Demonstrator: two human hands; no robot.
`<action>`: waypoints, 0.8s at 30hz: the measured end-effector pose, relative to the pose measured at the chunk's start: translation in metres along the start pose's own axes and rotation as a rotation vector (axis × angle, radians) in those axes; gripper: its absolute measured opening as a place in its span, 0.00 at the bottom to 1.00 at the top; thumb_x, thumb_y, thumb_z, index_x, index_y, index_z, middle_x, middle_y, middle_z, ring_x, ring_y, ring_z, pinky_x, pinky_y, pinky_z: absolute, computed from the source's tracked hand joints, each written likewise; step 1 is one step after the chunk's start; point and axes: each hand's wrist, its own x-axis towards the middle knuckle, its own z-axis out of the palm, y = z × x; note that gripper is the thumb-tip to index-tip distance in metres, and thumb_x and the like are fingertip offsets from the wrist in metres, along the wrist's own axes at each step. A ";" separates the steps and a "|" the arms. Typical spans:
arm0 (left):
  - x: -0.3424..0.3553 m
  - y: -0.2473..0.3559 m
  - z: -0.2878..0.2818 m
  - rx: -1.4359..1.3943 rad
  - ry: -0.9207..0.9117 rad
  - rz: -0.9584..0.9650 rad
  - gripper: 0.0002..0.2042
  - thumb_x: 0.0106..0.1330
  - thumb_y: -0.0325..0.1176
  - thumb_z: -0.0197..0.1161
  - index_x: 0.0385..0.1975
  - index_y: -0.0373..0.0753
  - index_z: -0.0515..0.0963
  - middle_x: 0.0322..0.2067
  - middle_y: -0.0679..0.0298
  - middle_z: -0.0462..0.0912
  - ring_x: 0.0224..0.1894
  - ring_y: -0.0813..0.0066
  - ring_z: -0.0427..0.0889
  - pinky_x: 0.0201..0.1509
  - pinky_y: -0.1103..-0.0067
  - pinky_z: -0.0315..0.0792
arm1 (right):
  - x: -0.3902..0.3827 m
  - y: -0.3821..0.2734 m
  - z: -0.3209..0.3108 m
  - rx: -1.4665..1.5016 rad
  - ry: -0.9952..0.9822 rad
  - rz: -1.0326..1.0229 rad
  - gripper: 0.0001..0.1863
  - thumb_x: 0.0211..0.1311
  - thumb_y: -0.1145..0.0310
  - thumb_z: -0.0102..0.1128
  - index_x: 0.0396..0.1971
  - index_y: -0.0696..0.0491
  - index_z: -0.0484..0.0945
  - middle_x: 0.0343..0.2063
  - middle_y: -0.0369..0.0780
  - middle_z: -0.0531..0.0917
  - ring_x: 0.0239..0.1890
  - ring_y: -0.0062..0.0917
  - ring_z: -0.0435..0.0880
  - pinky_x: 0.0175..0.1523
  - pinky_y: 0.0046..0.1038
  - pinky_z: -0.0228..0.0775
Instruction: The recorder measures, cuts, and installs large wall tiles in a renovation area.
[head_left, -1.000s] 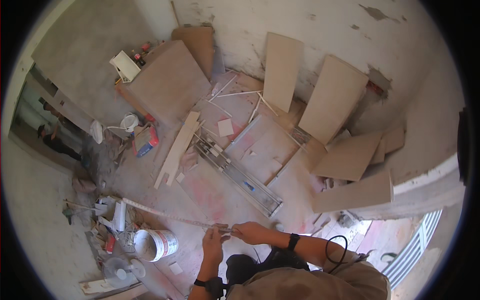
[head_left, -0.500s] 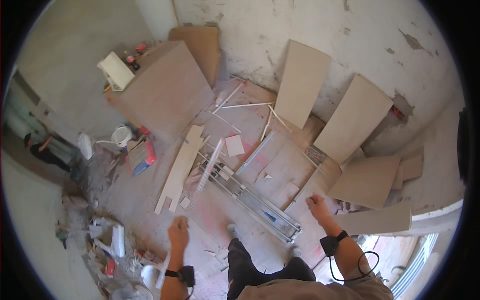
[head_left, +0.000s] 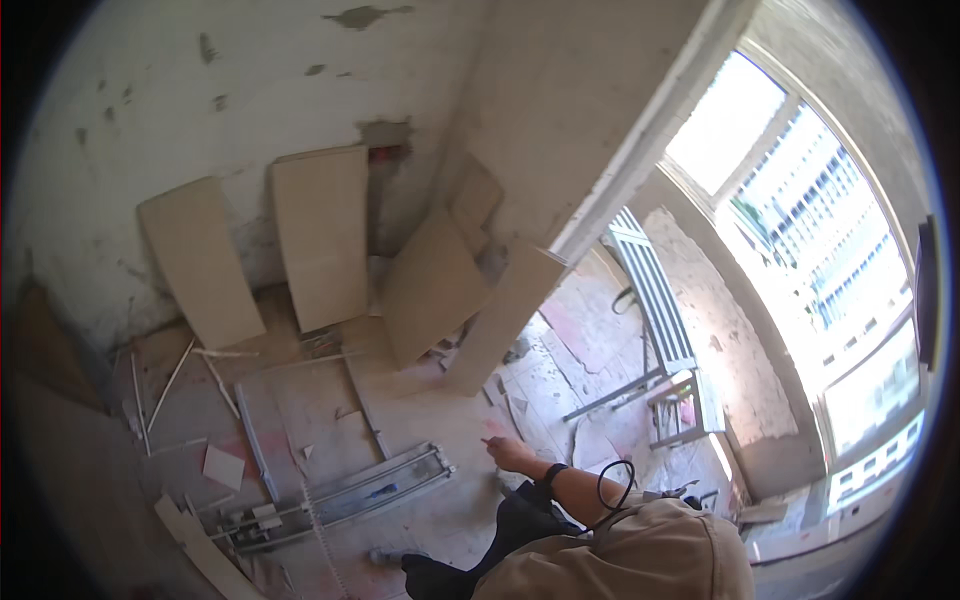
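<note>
My right hand (head_left: pixel 512 455) is held out over the floor in front of me, its fingers curled closed. A small dark tip shows at the fingertips; what it is, I cannot make out. Left of this hand, a long metal tile cutter with twin rails (head_left: pixel 345 505) lies on the floor. A blue-handled tool (head_left: pixel 383 491) rests on its bed. Beyond the hand, a beige slab (head_left: pixel 505 320) leans by the wall's end. My left hand is out of view.
More large beige slabs (head_left: pixel 322 240) lean against the patchy wall. A square tile piece (head_left: pixel 223 467) and thin strips (head_left: pixel 170 385) lie on the floor to the left. A slatted metal bench (head_left: pixel 650 290) stands to the right, near a bright window (head_left: pixel 810 200).
My view has swung right, bringing the window and bench into sight. My left hand has left the picture. My right hand remains closed, now nearer the middle of the view.
</note>
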 end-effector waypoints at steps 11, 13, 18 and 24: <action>-0.084 0.060 0.101 -0.088 0.084 -0.453 0.10 0.63 0.42 0.59 0.31 0.42 0.75 0.28 0.65 0.77 0.26 0.74 0.76 0.23 0.78 0.67 | -0.012 0.365 -0.219 -0.004 0.836 0.521 0.12 0.63 0.60 0.49 0.38 0.45 0.81 0.36 0.45 0.82 0.39 0.41 0.80 0.43 0.43 0.68; -0.143 0.148 0.164 0.037 0.023 -0.576 0.11 0.64 0.43 0.60 0.36 0.42 0.76 0.28 0.66 0.79 0.24 0.78 0.78 0.21 0.83 0.67 | -0.005 0.419 -0.263 -0.156 0.822 0.594 0.11 0.61 0.62 0.51 0.39 0.42 0.82 0.37 0.40 0.83 0.43 0.36 0.79 0.48 0.39 0.66; -0.151 0.188 0.237 0.192 0.104 -0.357 0.11 0.62 0.44 0.62 0.26 0.46 0.73 0.15 0.72 0.66 0.13 0.82 0.61 0.13 0.83 0.55 | 0.008 0.528 -0.303 -0.363 0.704 0.624 0.11 0.59 0.63 0.51 0.38 0.37 0.83 0.40 0.30 0.82 0.49 0.26 0.76 0.57 0.36 0.58; -0.147 0.237 0.261 0.243 0.165 -0.186 0.10 0.66 0.36 0.55 0.28 0.36 0.74 0.14 0.68 0.70 0.13 0.82 0.66 0.13 0.81 0.59 | 0.034 0.581 -0.299 -0.136 0.679 0.362 0.16 0.54 0.74 0.52 0.44 0.51 0.80 0.45 0.41 0.80 0.50 0.40 0.76 0.54 0.35 0.68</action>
